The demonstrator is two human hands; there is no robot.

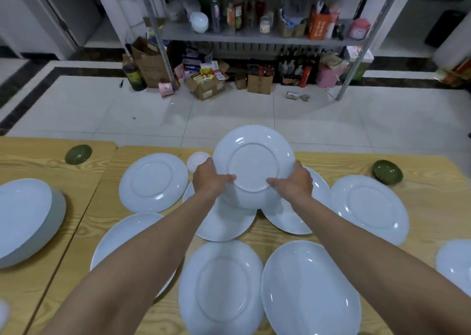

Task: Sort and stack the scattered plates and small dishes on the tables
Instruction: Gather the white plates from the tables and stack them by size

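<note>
Both hands, left hand (211,179) and right hand (293,184), curl round rim of plate (254,161), held tilted above table (433,194), over other plates (229,225). Risk: glossy rim slips, plate drops, chips those below.

Nine single white plates (369,207) are counted, one of them held up. One plate stack (25,220) is seen at left, its count unreadable. Two green dishes (78,154), one small white dish (197,159) and two tables (420,181) are counted.
</note>
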